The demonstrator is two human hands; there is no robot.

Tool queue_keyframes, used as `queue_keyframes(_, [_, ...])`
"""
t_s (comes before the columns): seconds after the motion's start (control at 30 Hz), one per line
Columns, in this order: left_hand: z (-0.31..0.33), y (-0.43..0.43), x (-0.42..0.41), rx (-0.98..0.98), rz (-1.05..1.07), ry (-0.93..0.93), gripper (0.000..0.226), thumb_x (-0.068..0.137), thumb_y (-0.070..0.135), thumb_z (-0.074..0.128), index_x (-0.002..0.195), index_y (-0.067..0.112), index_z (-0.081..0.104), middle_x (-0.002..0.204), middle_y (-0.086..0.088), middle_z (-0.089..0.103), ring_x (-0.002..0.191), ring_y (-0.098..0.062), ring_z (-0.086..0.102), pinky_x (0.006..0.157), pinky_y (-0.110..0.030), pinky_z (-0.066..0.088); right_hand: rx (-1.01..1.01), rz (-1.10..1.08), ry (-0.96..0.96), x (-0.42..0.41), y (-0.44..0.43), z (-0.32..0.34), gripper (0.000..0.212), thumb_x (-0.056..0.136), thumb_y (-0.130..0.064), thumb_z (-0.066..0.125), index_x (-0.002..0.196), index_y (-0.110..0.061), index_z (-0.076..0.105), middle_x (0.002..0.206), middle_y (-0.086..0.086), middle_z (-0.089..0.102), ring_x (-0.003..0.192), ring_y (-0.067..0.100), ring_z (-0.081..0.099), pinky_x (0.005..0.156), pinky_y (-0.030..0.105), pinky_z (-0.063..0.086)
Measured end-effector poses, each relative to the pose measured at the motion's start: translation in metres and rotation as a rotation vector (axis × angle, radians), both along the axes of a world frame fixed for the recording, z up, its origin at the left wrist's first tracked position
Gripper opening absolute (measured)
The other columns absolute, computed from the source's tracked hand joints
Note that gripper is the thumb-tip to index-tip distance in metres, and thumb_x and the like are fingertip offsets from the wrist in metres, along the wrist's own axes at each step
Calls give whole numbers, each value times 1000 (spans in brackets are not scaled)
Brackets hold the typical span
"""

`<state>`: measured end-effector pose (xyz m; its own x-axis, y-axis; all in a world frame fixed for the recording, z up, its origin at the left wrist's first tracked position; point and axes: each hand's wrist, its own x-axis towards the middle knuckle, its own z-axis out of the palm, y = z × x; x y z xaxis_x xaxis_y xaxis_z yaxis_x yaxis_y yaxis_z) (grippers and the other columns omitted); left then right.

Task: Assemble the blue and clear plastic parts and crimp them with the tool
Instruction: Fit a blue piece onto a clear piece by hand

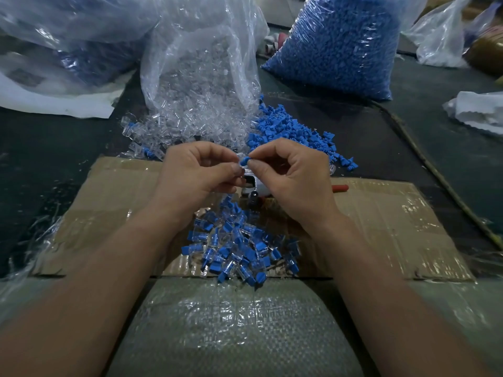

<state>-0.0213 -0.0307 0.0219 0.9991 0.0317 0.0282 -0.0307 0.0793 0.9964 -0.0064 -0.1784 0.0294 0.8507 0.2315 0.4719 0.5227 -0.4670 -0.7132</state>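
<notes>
— Both forearms stretch out over the woven sack [231, 322] at the near edge. What are the hands up to?

— The right hand [294, 172] pinches one blue part [244, 160] between thumb and forefinger. The left hand [196, 170] is curled, its fingertips meeting the right's, and it seems to pinch one clear part [241, 171], though that is hard to make out.

— What could go wrong?

— I'd say the blue part may seat crooked or slip, since both bits are small, slick and held by fingertips only. If dropped, it would land in the pile of joined pieces [239, 246] right beneath and be hard to find again.

— And the tool?

— One tool [254, 186] lies on the cardboard [381, 227] just behind the hands, mostly hidden, with its red handle [340, 188] poking out to the right. Reaching for it frees one hand, so the pair might spring apart.

— Counts?

— Two hands, one blue part, one clear part, one tool, one cardboard sheet. Joined pieces run to dozens, too many to count. Farther out on the dark surface [54, 159] sit one heap of loose blue parts [294, 131], one heap of clear parts [168, 126], one open bag of clear parts [201, 63] and one full bag of blue [340, 44].
</notes>
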Motion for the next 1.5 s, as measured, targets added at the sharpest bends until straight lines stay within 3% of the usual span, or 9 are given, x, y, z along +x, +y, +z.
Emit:
queue_keyframes(0.27, [-3, 0, -1, 52, 36, -43, 13, 75, -3, 68, 76, 9, 64, 61, -3, 69, 58, -11, 67, 54, -17, 53, -122, -60, -94, -1, 0, -4, 5, 76, -11, 71, 77, -6, 69, 71, 3, 67, 62, 14, 62, 59, 35, 53])
queue_keyframes(0.4, [-3, -2, -2, 115, 26, -95, 18, 75, -3, 68, 74, 14, 65, 64, 0, 70, 58, -10, 67, 55, -15, 52, -145, -58, -78, -2, 1, -4, 6, 76, -12, 72, 77, -6, 69, 71, 3, 67, 62, 15, 62, 59, 38, 53])
queue_keyframes(0.53, [-3, -1, 0, 113, 30, -102, 20, 76, -5, 67, 72, 15, 64, 59, 2, 69, 54, -8, 66, 53, -15, 51, -118, -37, -38, -1, 0, -4, 10, 76, -15, 74, 78, -7, 69, 72, 0, 67, 64, 13, 62, 61, 34, 54])
queue_keyframes(0.67, [-2, 1, 1, 53, 5, -71, 20, 76, -7, 64, 72, 12, 64, 57, -1, 68, 50, -10, 65, 50, -16, 51, -117, 66, -61, 1, -4, -2, 22, 76, -16, 73, 95, -7, 69, 87, -2, 66, 79, 8, 60, 72, 15, 48])
queue_keyframes(0.77, [-2, 3, 1, 10, -32, -31, 20, 75, -9, 62, 71, 10, 64, 56, -3, 67, 48, -11, 63, 48, -18, 52, -110, 145, -75, 4, -7, -3, 29, 75, -11, 72, 103, -6, 69, 99, 5, 69, 92, 10, 62, 84, 21, 50])
queue_keyframes(0.93, [-1, 1, 0, -49, -80, 1, 9, 65, -1, 66, 71, 6, 65, 53, -5, 66, 46, -12, 62, 45, -17, 50, -55, 191, -80, 5, -10, -3, 27, 72, -10, 73, 98, -3, 70, 90, 5, 70, 83, 12, 66, 78, 23, 54])
queue_keyframes(1.1, [0, 1, -1, -108, -91, 28, 19, 56, 9, 67, 74, 3, 63, 55, -7, 67, 47, -14, 63, 45, -18, 49, -44, 191, -95, 6, -11, -5, 28, 70, -11, 74, 96, -2, 70, 86, -4, 64, 81, 8, 64, 74, 17, 53])
queue_keyframes(1.5, [-1, 2, 1, -157, -119, 75, 5, 53, 11, 68, 58, 12, 70, 55, -8, 67, 47, -15, 64, 44, -18, 49, -76, 175, -249, 7, -10, -6, 25, 68, -8, 75, 91, 2, 70, 83, 12, 71, 81, 12, 64, 75, 18, 53])
